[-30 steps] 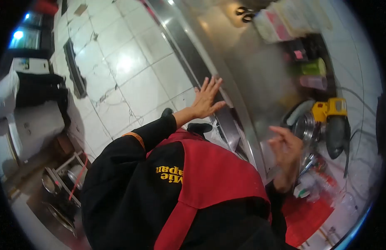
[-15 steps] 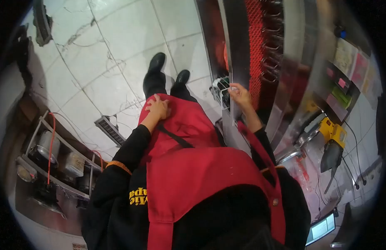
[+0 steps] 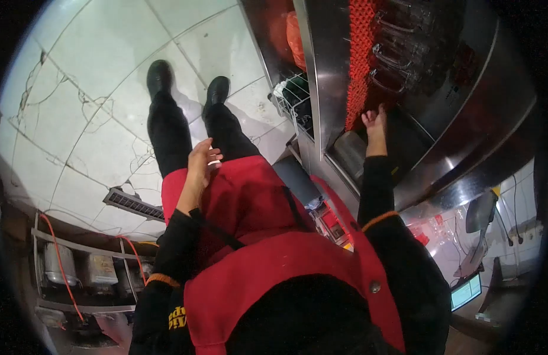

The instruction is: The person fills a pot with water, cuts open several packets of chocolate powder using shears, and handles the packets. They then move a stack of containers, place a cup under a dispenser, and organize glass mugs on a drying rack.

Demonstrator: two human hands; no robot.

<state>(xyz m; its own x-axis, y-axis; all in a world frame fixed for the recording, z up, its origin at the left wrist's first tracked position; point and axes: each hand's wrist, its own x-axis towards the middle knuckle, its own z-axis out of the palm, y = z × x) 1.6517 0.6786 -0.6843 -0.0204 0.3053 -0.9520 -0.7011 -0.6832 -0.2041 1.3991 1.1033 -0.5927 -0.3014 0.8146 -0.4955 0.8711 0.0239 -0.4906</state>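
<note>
**Worker reaching into steel cabinet**

A person in a red apron (image 3: 268,260) is stretching the right hand (image 3: 374,121) into a steel cabinet (image 3: 457,112) on the right, fingers spread and holding nothing, just beside a red mesh panel (image 3: 360,65) and a row of metal hooks (image 3: 395,56). The left hand (image 3: 200,163) is resting loosely open on the apron, near the thigh. A steady stance on the tiled floor (image 3: 96,77) and a slow reach would likely be keeping the sleeve off the hooks.
</note>
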